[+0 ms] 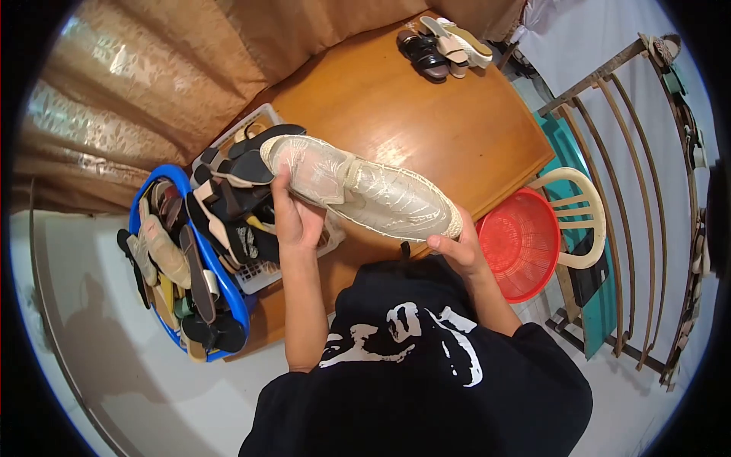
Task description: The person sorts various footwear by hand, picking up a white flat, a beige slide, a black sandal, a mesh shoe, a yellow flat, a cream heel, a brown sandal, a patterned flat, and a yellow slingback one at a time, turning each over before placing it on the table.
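A pale beige espadrille (396, 202) with whitish streaks and a braided edge is held up slantwise over the near side of the wooden table. My left hand (297, 213) grips its left end from below, thumb pressed on the surface. At the other end, my right hand (463, 251) is closed around the tip with its thumb on the near edge. The fingers of both hands are partly hidden behind the shoe. Left of it, a white plastic basket (331, 236) holds several dark sandals (247, 164), close to my left hand.
A blue tub (242, 312) full of shoes stands at the left. On the table (487, 129), black and light sandals (426, 55) sit at the far corner. A red basket (521, 244) rests on a cream plastic chair (585, 217) at right, beside a wooden rack (620, 152).
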The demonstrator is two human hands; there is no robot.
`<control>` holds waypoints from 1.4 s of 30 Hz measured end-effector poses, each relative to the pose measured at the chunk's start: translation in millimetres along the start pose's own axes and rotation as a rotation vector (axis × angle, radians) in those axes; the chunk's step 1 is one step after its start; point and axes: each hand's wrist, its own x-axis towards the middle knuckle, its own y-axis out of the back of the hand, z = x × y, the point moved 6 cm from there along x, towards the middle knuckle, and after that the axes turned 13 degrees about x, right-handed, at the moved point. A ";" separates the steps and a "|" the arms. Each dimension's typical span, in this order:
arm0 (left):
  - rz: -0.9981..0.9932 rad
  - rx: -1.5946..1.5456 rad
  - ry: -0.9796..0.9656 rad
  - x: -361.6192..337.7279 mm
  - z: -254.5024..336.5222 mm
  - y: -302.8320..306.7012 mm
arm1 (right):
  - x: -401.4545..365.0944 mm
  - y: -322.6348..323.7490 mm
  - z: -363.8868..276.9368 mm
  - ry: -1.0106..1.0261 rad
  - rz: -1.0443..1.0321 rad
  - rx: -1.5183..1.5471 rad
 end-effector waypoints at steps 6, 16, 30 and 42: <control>0.032 0.071 0.052 56.2 -43.3 -34.3 | 13.7 36.2 -20.5 0.006 0.004 -0.060; 0.249 0.306 -0.115 158.6 -142.6 -76.6 | 64.5 116.2 -26.4 -0.090 0.133 -0.181; 0.295 0.708 -0.144 338.1 -246.7 -21.9 | 229.6 230.0 -2.6 -0.026 0.284 -0.768; 0.368 0.792 -0.282 462.8 -236.2 -44.3 | 343.2 283.1 23.9 0.177 0.344 -0.850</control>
